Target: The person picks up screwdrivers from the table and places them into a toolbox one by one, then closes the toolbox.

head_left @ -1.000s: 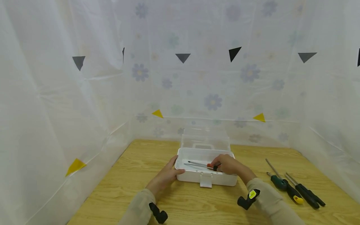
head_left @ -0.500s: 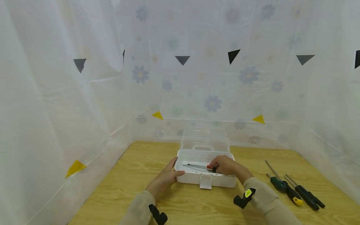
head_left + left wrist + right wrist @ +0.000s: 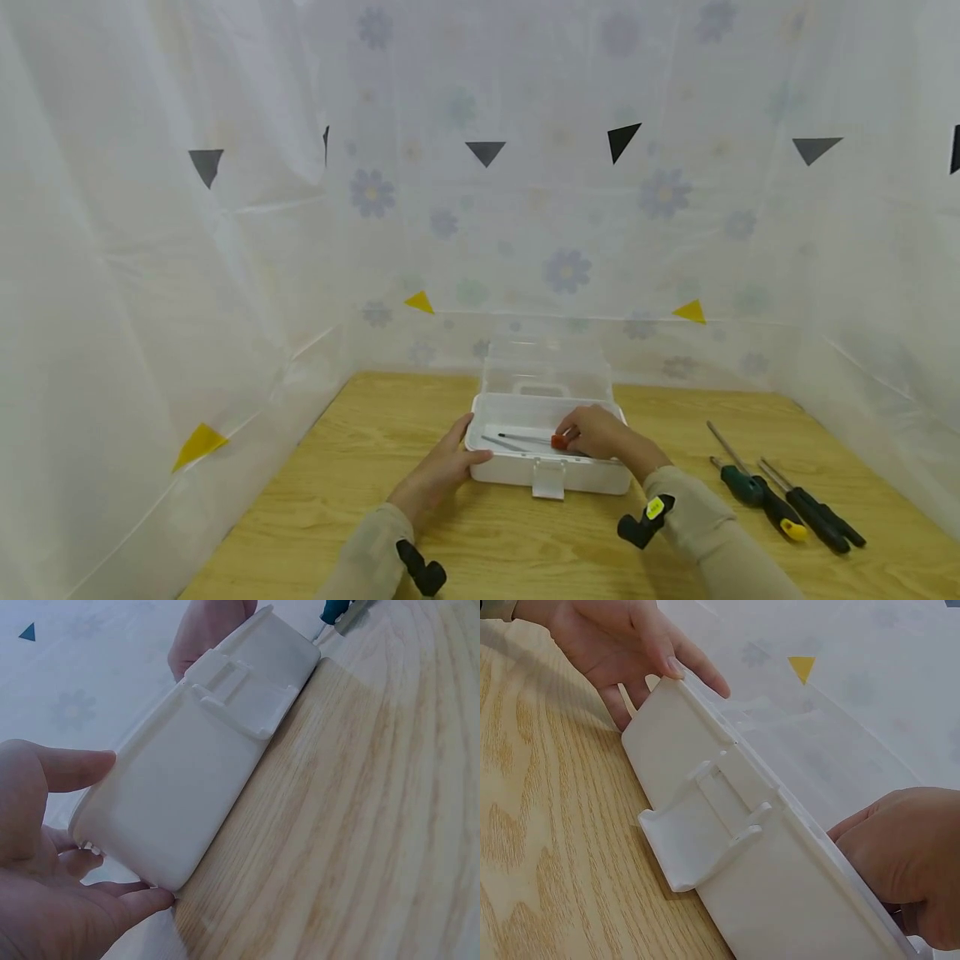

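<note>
my left hand (image 3: 442,468) sits at lower centre of the head view, fingers wrapped round the left corner of the white box (image 3: 517,473), thumb on the rim; this grip braces the box against the table (image 3: 315,500) so it does not slide. my right hand (image 3: 600,433) is inside the box, right of centre, fingers curled round the handle of a screwdriver (image 3: 536,439) with an orange collar; its shaft points left and lies low over the box floor, beside a second thin shaft. the clear lid (image 3: 546,367) stands open behind, leaving the top free for reaching in. the latch (image 3: 548,480) hangs loose at the front wall. three spare screwdrivers (image 3: 780,500) lie side by side at lower right, well apart from the box, handles toward me for easy pickup.
</note>
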